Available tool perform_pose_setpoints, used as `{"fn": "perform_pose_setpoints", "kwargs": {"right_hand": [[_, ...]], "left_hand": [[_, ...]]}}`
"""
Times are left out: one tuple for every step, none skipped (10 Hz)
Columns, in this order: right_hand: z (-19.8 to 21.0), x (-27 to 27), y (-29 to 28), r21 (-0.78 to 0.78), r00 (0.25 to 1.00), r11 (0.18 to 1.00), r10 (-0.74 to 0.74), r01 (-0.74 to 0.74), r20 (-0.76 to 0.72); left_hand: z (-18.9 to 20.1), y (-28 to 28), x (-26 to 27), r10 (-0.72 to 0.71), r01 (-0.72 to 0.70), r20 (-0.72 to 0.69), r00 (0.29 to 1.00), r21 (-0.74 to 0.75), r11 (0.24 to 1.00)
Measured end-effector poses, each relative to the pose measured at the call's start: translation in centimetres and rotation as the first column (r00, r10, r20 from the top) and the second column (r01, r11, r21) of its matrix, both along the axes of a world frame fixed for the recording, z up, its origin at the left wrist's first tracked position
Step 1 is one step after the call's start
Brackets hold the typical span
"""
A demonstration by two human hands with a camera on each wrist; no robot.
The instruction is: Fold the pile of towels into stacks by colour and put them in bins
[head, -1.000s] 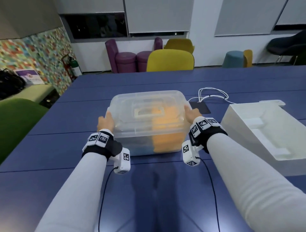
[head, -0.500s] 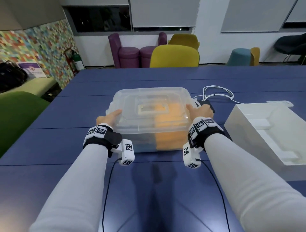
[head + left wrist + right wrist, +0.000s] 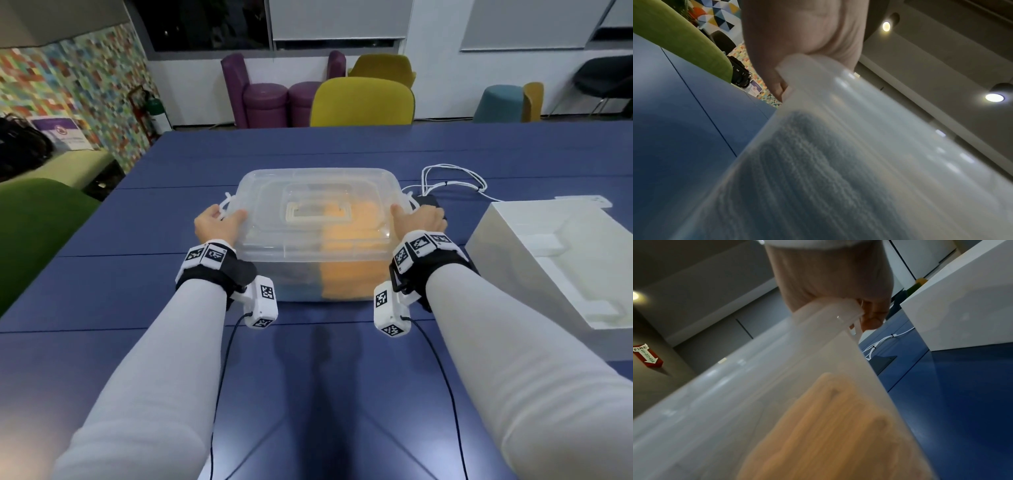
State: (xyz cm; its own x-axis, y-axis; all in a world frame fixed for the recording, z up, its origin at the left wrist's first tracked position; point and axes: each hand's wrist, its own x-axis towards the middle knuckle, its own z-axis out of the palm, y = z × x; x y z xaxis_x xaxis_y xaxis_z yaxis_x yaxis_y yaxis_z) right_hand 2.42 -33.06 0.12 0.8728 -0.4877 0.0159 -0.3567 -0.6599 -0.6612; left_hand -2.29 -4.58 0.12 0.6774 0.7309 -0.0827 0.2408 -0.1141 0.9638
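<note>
A clear plastic bin point(image 3: 318, 192) with its lid on stands mid-table. Through its wall show folded blue towels point(image 3: 294, 287) on the left and orange towels point(image 3: 352, 274) on the right. My left hand point(image 3: 219, 222) grips the lid's left edge, thumb on top, fingers curled over the side by the latch point(image 3: 227, 202). My right hand point(image 3: 418, 219) grips the right edge the same way. The left wrist view shows the blue towels point(image 3: 818, 178) through the wall. In the right wrist view the orange towels point(image 3: 828, 426) are seen, with fingers point(image 3: 871, 316) curled under the rim.
An open white box point(image 3: 513, 260) stands to the right of the bin. A white cable point(image 3: 452, 178) and a dark pad point(image 3: 428, 202) lie behind my right hand. A yellow chair point(image 3: 363, 102) is at the table's far edge, a green chair point(image 3: 34, 222) at the left.
Both hands have slid forward along the bin's sides to the latches, and the thumbs now lie on the lid. The bin stays in place.
</note>
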Motion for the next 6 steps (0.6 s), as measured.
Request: {"fn": "perform_pose_setpoints", "kwargs": {"right_hand": [[0.1, -0.1, 0.0, -0.063, 0.999, 0.997, 0.038, -0.037, 0.01], [0.3, -0.2, 0.1, -0.123, 0.997, 0.989, 0.08, -0.078, 0.009], [0.4, 0.0, 0.0, -0.156, 0.996, 0.984, 0.085, -0.084, -0.002], [0.8, -0.4, 0.0, -0.171, 0.995, 0.98, 0.098, -0.098, -0.005], [0.9, -0.8, 0.0, -0.139, 0.99, 0.981, 0.131, -0.138, -0.06], [3.2, -2.1, -1.3, -0.043, 0.967, 0.982, 0.19, -0.185, 0.169]], "left_hand": [[0.1, -0.3, -0.2, -0.013, 0.016, -0.024, 1.0, 0.15, 0.989], [0.4, -0.6, -0.5, -0.037, 0.061, -0.083, 0.996, 0.31, 0.949], [0.7, -1.1, -0.9, -0.029, 0.07, -0.115, 0.993, 0.371, 0.926], [1.0, -1.3, -0.8, -0.017, 0.064, -0.123, 0.992, 0.384, 0.921], [1.4, -0.9, -1.3, -0.086, 0.193, -0.267, 0.96, 0.406, 0.893], [2.9, -0.6, -1.3, -0.195, 0.361, -0.369, 0.909, 0.459, 0.812]]}}
